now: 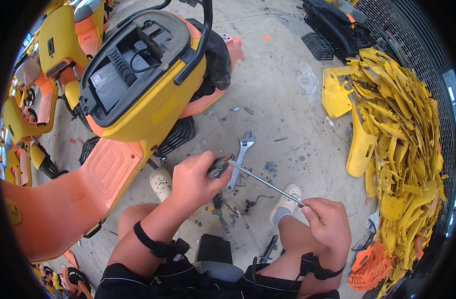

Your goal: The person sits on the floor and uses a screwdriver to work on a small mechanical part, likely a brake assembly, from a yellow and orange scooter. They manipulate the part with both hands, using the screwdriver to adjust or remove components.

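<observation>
My left hand [194, 180] is closed around a small dark mechanical part [218, 168] with a rusty-brown edge; its kind cannot be made out. My right hand [328, 223] grips what looks like a screwdriver [269, 184], its handle hidden in the fist. The long metal shaft slants up to the left, and its tip meets the dark part at my left fingers. Just beyond, an adjustable wrench [244, 148] lies on the concrete floor. Below the hands, a small black piece with a thin cable [248, 205] rests between my shoes.
At the left stands a yellow and orange scooter [163, 112] with its seat compartment uncovered. More scooters [58, 37] crowd behind it. A tall heap of yellow plastic panels [400, 144] fills the right side, with orange scraps [370, 266] at its foot. Black crates [330, 30] stand at the back.
</observation>
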The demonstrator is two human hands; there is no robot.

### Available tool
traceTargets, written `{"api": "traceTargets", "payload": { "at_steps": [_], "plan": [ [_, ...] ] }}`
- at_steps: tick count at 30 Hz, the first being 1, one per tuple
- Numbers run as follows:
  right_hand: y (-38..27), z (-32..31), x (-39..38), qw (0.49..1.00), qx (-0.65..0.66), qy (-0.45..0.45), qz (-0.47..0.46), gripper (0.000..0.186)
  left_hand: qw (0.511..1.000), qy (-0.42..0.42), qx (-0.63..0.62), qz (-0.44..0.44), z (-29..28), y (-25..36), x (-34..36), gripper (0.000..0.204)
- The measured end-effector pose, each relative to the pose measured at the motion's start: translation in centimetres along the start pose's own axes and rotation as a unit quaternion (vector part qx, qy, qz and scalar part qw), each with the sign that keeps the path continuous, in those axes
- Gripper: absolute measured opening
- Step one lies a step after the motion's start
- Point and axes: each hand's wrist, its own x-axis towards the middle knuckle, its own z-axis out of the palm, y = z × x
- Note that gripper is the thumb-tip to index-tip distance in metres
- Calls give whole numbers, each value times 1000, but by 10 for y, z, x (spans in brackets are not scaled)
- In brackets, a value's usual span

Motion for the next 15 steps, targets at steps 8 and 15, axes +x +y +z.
{"api": "traceTargets", "payload": {
  "at_steps": [8,15],
  "plan": [
    [7,-3,-2,999,-2,-43,17,13,995,-18,61,82,-5,-11,0,30],
    [32,-10,0,979,60,-187,61,14,963,-134,40,229,-20,-29,5,31]
  ]
}}
